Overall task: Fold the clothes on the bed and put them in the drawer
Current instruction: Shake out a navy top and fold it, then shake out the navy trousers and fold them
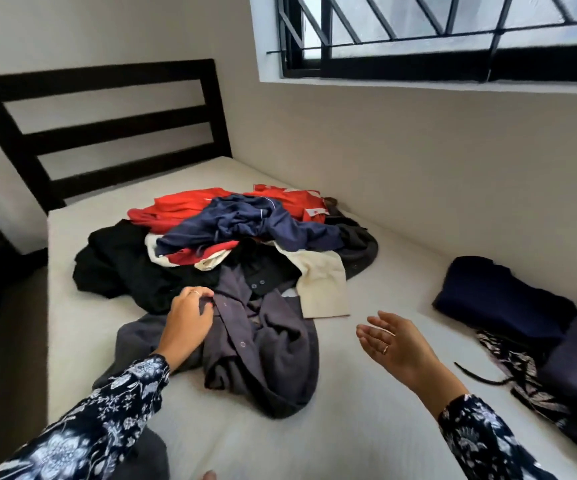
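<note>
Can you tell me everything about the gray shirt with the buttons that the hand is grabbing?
The dark gray button-up shirt is soft, matte cloth, crumpled and not yet folded. A strip down its front shows small round buttons. It lies at the near edge of the heap of mixed clothes, spilling toward the person across the white mattress. Its top end touches black and cream garments in the heap. The left hand grips it near the button strip. The right hand hovers open beside it, not touching.

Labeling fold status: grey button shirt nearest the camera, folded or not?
Not folded. The grey shirt lies crumpled and bunched on the bed; left hand grips its button edge.
</note>
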A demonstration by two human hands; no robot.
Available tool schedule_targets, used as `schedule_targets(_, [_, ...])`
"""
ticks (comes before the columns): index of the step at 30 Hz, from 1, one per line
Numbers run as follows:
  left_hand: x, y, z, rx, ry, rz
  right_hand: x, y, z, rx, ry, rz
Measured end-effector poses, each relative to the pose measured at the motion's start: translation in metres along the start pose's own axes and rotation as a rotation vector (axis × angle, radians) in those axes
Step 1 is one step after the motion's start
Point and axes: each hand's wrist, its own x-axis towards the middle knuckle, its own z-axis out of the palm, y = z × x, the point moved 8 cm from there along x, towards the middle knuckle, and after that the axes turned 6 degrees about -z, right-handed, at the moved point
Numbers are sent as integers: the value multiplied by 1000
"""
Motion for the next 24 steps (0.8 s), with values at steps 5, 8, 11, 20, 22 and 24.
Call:
schedule_targets(5, [50,-5,-18,6,26,-10,14,-4,35,-101,21,-29])
schedule_targets(8, [73,3,-17,-31,23,35,27,-12,61,-239,12,-63])
schedule_targets(11, [91,12,-13,-60,16,86,48,-27,94,-392,-21,-160])
schedule_targets(20, [127,43,38,0,-116,170,115,-75,183,-1219,20,-687])
schedule_targets(22, [140,47,51,14,-109,200,135,-76,202,-1402,-7,-810])
schedule_targets(24, [149,49,61,37,-105,229,154,-69,214,-1580,-40,-845])
